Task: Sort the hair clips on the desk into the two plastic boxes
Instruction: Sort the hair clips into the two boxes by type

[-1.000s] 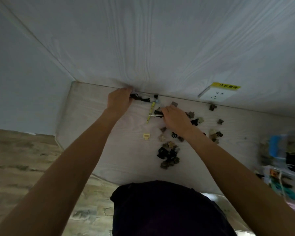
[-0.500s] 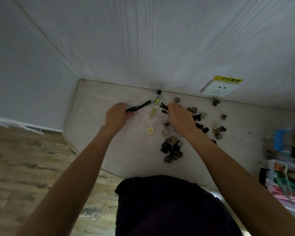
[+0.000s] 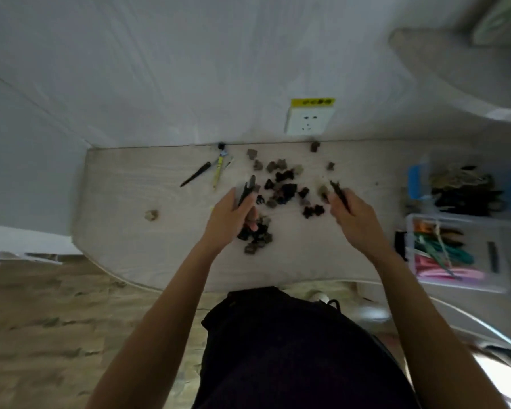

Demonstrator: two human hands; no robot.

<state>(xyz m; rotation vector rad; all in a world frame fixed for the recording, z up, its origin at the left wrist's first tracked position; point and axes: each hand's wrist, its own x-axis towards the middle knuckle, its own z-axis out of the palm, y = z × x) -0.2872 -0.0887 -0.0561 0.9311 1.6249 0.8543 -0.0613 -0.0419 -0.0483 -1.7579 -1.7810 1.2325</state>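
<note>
Several small black and brown claw clips (image 3: pixel 283 187) lie scattered over the middle of the pale desk (image 3: pixel 148 255). My left hand (image 3: pixel 230 216) holds a long black clip (image 3: pixel 247 190) above a small pile of clips (image 3: pixel 255 237). My right hand (image 3: pixel 354 216) grips another long black clip (image 3: pixel 338 191). A long black clip (image 3: pixel 196 174) and a yellow clip (image 3: pixel 218 172) rest on the desk near the wall. Two plastic boxes sit at the right: the far box (image 3: pixel 413 181) with dark clips, the near box (image 3: pixel 496 278) with long coloured clips.
One brown clip (image 3: pixel 151 214) lies alone at the desk's left. A white wall socket (image 3: pixel 309 121) with a yellow label is above the desk's back edge. The desk's curved front edge is near my dark-clothed body (image 3: pixel 292 349). Wooden floor shows at the left.
Both hands have pulled back from the wall toward the middle of the desk, each with a long black clip. The view has swung right, bringing the boxes closer in.
</note>
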